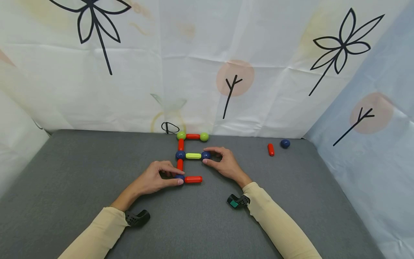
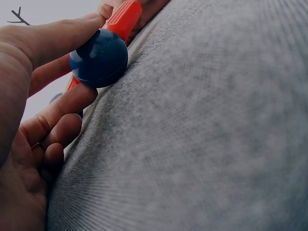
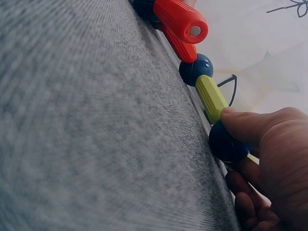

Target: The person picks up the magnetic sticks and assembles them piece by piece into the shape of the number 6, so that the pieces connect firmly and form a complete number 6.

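Note:
On the grey table lies a figure of magnetic rods and balls. My left hand (image 1: 160,177) pinches the blue ball (image 2: 99,58) at its lower left corner between thumb and fingers. From that ball a red rod (image 1: 193,179) sticks out to the right, its bare end showing a metal disc in the right wrist view. My right hand (image 1: 224,163) pinches another blue ball (image 3: 227,143) at the right end of the yellow-green rod (image 1: 193,155). That rod's left end meets a blue ball (image 1: 180,154) on the upright side. Above, a red rod (image 1: 193,136) joins two green balls.
A loose red rod (image 1: 271,149) and a loose blue ball (image 1: 285,144) lie at the back right of the table (image 1: 207,223). White printed cloth (image 1: 194,82) hangs behind the table and along its sides.

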The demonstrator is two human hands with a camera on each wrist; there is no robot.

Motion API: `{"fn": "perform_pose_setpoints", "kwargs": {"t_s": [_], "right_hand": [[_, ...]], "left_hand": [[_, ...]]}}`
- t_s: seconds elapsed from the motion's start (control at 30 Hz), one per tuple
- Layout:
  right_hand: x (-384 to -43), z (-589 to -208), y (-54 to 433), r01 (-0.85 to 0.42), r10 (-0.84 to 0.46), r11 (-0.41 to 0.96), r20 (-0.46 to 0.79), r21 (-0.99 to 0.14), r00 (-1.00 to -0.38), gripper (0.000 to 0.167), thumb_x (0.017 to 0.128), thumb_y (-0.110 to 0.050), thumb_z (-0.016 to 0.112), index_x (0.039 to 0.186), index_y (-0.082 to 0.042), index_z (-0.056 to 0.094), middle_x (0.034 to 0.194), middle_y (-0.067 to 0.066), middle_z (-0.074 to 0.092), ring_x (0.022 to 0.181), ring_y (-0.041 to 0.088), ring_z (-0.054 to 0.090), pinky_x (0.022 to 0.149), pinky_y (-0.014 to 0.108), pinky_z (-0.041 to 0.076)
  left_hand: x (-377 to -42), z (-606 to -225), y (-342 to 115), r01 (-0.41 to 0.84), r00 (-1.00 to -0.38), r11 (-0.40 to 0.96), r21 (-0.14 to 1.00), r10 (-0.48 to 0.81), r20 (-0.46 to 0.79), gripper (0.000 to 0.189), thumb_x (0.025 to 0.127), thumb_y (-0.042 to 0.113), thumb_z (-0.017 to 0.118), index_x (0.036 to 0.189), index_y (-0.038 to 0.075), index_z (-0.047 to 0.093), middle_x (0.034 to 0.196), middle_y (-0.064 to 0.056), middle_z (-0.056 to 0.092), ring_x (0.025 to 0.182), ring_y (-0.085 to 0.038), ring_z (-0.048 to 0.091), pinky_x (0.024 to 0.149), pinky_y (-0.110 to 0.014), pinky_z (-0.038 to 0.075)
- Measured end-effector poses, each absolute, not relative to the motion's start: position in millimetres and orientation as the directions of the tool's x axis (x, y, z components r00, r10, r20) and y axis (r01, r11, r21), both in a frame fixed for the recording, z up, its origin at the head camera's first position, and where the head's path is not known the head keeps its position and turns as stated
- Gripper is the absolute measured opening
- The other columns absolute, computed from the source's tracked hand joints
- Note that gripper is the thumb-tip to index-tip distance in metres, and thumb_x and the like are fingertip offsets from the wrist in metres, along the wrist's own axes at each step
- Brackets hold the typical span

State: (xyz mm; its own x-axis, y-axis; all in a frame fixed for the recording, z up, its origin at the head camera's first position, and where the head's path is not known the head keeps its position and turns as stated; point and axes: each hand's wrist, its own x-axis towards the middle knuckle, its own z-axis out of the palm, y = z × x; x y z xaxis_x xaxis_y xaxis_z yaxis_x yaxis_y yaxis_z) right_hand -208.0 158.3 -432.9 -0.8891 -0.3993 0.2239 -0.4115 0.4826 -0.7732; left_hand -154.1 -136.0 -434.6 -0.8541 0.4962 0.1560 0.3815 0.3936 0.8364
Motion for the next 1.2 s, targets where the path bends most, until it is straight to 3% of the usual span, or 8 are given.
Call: {"fn": "perform_pose_setpoints", "kwargs": {"t_s": [0.6, 0.83, 1.07, 1.2], "right_hand": [[-208, -432, 158, -0.389, -0.395, 0.491, 0.199, -0.779, -0.897, 0.039, 0.09, -0.022, 0.08, 0.127, -0.013, 0.072, 0.125, 0.004, 0.069, 0.108, 0.022, 0.058, 0.095, 0.04, 0.045], [-216, -424, 167, -0.393, -0.419, 0.398, 0.217, -0.829, -0.882, 0.042, 0.092, -0.015, 0.077, 0.131, -0.002, 0.067, 0.123, 0.011, 0.07, 0.111, 0.027, 0.064, 0.094, 0.045, 0.049], [-231, -402, 208, -0.334, -0.288, 0.381, 0.233, -0.862, -0.929, 0.043, 0.093, -0.012, 0.075, 0.133, 0.002, 0.064, 0.121, 0.02, 0.068, 0.111, 0.034, 0.064, 0.095, 0.049, 0.048], [-237, -393, 240, -0.275, -0.185, 0.428, 0.214, -0.861, -0.959, 0.044, 0.094, -0.013, 0.075, 0.135, 0.002, 0.063, 0.121, 0.022, 0.068, 0.111, 0.033, 0.062, 0.095, 0.044, 0.047]], "left_hand": [[-155, -436, -136, 0.389, -0.852, 0.395, 0.832, 0.497, 0.162, 0.028, 0.084, 0.03, 0.085, 0.111, 0.023, 0.081, 0.082, 0.004, 0.059, 0.077, -0.018, 0.052, 0.067, -0.03, 0.039], [-154, -436, -137, 0.385, -0.855, 0.397, 0.833, 0.493, 0.16, 0.028, 0.084, 0.031, 0.085, 0.111, 0.021, 0.081, 0.081, 0.003, 0.059, 0.077, -0.018, 0.053, 0.067, -0.03, 0.041], [-154, -435, -137, 0.39, -0.851, 0.392, 0.834, 0.499, 0.164, 0.028, 0.084, 0.03, 0.086, 0.111, 0.021, 0.081, 0.082, 0.004, 0.059, 0.077, -0.018, 0.053, 0.068, -0.03, 0.041], [-155, -435, -137, 0.39, -0.85, 0.39, 0.834, 0.501, 0.163, 0.029, 0.084, 0.03, 0.085, 0.111, 0.021, 0.081, 0.082, 0.004, 0.059, 0.078, -0.018, 0.054, 0.068, -0.03, 0.042]]}}
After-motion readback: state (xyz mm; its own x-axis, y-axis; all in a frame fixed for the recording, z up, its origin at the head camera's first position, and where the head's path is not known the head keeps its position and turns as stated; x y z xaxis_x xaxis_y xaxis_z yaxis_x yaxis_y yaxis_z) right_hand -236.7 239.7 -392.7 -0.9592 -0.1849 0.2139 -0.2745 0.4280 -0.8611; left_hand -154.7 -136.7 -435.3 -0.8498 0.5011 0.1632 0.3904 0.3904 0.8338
